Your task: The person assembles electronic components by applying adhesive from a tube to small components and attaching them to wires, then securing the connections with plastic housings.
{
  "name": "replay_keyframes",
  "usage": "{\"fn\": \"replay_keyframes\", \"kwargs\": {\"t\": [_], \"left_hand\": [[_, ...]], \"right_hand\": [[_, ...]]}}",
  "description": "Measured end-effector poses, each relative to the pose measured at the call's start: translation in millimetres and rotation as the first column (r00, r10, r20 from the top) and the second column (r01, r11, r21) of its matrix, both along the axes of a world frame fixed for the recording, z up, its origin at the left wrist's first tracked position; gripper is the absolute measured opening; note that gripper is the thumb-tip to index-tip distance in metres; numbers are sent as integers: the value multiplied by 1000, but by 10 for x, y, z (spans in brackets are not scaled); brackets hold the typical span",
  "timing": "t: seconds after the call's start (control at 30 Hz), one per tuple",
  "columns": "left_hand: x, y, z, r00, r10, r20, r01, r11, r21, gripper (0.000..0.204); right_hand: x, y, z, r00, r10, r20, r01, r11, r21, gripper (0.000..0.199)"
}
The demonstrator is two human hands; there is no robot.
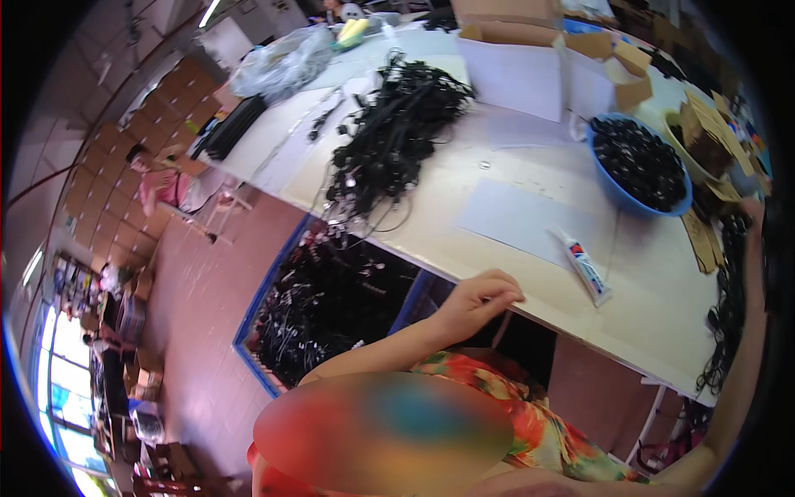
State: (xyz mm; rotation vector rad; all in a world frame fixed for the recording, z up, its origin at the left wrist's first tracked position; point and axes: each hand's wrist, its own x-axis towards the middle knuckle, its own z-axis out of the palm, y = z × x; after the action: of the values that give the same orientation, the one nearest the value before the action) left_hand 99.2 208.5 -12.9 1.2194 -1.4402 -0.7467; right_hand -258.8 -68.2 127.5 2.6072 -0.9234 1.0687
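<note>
My left hand (pixel 480 305) rests at the table's near edge, fingers curled together, with nothing visible in it. Out at the far right, my right hand (pixel 752 214) reaches beside a heap of black cords (pixel 730 265) that hangs over the table's edge. Its fingers are dark and too unclear to read. Between the hands, a white tube with a blue and red label (pixel 588 272) lies on the white table (pixel 513 273), close to a pale sheet (pixel 530 217). A blue basin (pixel 686 199) full of small black round pieces stands behind the tube.
A tangled pile of black cables (pixel 389 141) covers the table's left middle. Below the edge stands a blue-rimmed bin (pixel 248 327) of black cords. Cardboard boxes (pixel 513 79) and a clear plastic bag (pixel 281 62) sit at the back. A person (pixel 166 184) sits at the left.
</note>
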Motion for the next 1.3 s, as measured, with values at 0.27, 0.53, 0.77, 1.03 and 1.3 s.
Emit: {"fn": "replay_keyframes", "kwargs": {"t": [0.27, 0.53, 0.77, 1.03, 1.3], "left_hand": [[254, 525, 60, 986, 52, 159, -47, 998, -36, 15], [2114, 294, 346, 723, 669, 175, -640, 743, -196, 29], [3569, -276, 234, 225, 741, 632, -741, 551, -383, 36], [3362, -752, 454, 279, 391, 877, -801, 598, -12, 42], [3766, -717, 661, 140, 413, 900, -795, 589, -147, 42]], "right_hand": [[2000, 1744, -781, 596, 757, -268, -779, 626, 34, 12], [3654, 1784, -1423, 584, 811, -27, -771, 564, 296, 16], [4386, 1603, -1911, 623, 704, 341, -776, 499, 387, 21], [4201, 1324, -1951, 702, 552, 450, -679, 327, 657, 14], [4295, 1340, -1861, 662, 573, 483, -704, 254, 663, 18]]}}
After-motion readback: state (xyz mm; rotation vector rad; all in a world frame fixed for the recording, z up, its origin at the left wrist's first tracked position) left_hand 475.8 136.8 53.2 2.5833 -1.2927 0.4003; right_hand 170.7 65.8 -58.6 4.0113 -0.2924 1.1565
